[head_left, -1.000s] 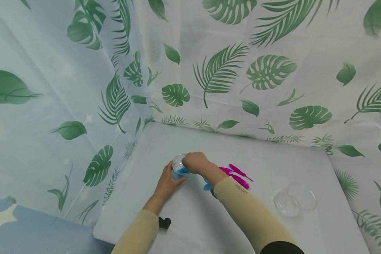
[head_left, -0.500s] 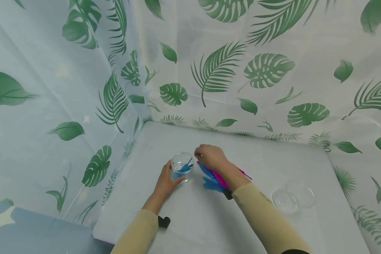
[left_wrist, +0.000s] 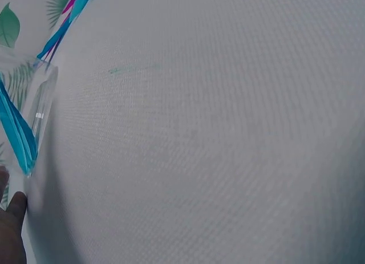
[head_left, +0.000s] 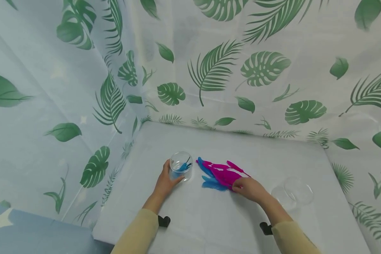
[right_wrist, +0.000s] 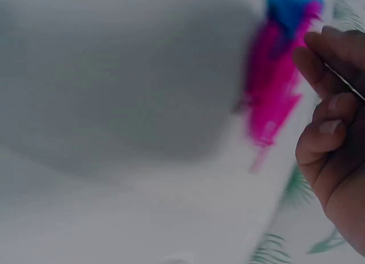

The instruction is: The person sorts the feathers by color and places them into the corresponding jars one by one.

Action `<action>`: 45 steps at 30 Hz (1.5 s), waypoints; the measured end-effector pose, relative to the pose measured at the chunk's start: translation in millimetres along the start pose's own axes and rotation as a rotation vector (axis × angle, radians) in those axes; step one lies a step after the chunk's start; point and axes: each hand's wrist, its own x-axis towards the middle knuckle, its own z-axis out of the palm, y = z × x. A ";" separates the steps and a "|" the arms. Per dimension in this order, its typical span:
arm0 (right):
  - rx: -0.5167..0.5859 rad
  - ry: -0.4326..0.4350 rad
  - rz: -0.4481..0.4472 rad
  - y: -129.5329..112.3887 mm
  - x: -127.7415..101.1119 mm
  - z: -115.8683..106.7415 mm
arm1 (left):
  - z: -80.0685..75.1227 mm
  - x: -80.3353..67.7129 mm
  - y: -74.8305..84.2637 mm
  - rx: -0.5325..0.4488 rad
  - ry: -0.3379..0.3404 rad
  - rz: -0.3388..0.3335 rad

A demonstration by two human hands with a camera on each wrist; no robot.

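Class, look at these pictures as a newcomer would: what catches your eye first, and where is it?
Bright magenta and blue feathers lie mid-table, the right hand at their near end. Left of them the left hand holds a clear plastic cup containing blue feathers. Green leaf-print sheeting rises behind.

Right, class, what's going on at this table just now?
A person is handling coloured feathers. The left hand grips a clear plastic cup that stands on the white table and holds blue feathers. The right hand pinches the near end of a loose pile of magenta and blue feathers lying beside the cup. Two empty clear cups lie farther right.
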 end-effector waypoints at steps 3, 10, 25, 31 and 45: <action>-0.009 0.043 -0.007 7.3 -10.1 24.6 | -1.5 1.1 1.5 0.007 -0.005 -0.020; -0.099 0.289 0.013 16.5 -13.3 55.3 | -2.6 0.7 4.1 0.012 -0.017 -0.067; -0.156 0.327 -0.034 10.6 -5.1 65.5 | -2.5 0.1 6.2 0.035 -0.030 -0.076; -0.175 0.291 -0.043 11.5 0.6 67.0 | -1.7 -0.1 4.3 0.032 -0.025 -0.072; 0.041 0.101 0.020 16.5 -1.1 41.8 | -1.7 -0.7 3.7 0.028 -0.017 -0.060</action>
